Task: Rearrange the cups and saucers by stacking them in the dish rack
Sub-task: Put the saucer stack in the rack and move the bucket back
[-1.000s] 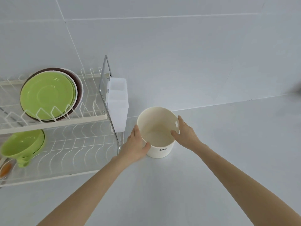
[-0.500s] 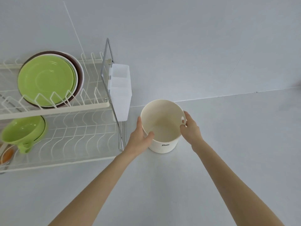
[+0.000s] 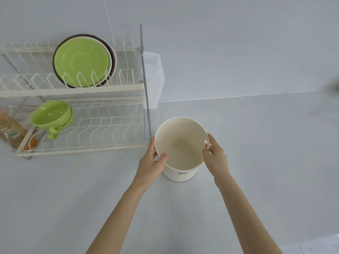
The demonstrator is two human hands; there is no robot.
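With both hands (image 3: 180, 158) clamped on the bucket (image 3: 180, 149) rim at 9 and 3 o'clock, lift level, clear of the dish rack (image 3: 73, 88).

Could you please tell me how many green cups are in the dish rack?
2: nested glossy green cups on the white wire dish rack's lower tier, at its left end; more may be hidden.

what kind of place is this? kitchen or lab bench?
Probably a kitchen-style counter, maybe a staged one: a two-tier white wire dish rack holds green saucers above and green cups below. Both hands grip a cream bucket on a plain pale countertop against a bare wall.
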